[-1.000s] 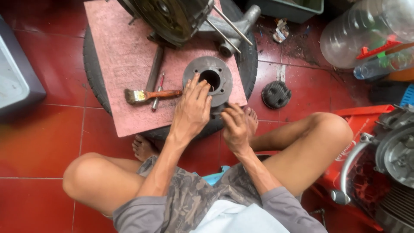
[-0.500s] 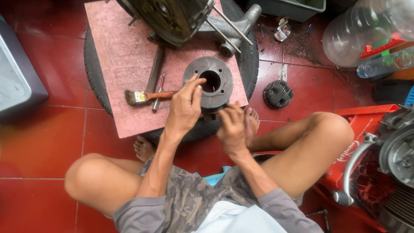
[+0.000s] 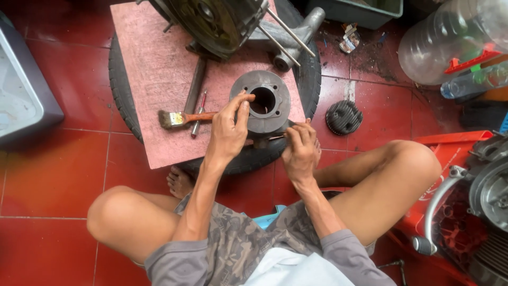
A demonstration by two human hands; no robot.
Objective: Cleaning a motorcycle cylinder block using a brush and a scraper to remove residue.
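Left hand (image 3: 228, 130) grips the cylinder (image 3: 263, 101) rim at nine o'clock; right hand (image 3: 299, 148) pinches a thin tool at five o'clock. Perched near the mat (image 3: 153, 79) edge, the cylinder could tip off.

The engine cylinder (image 3: 263, 101) is a round, dull grey metal casting with a wide flat top face, a large dark bore through its middle and small bolt holes spaced around that bore. It stands upright with the bore facing up, at the near right corner of the pink mat (image 3: 153, 79) that covers the black tyre (image 3: 120, 90). Its lower, darker part overhangs the mat's edge. Grime dulls its surface.
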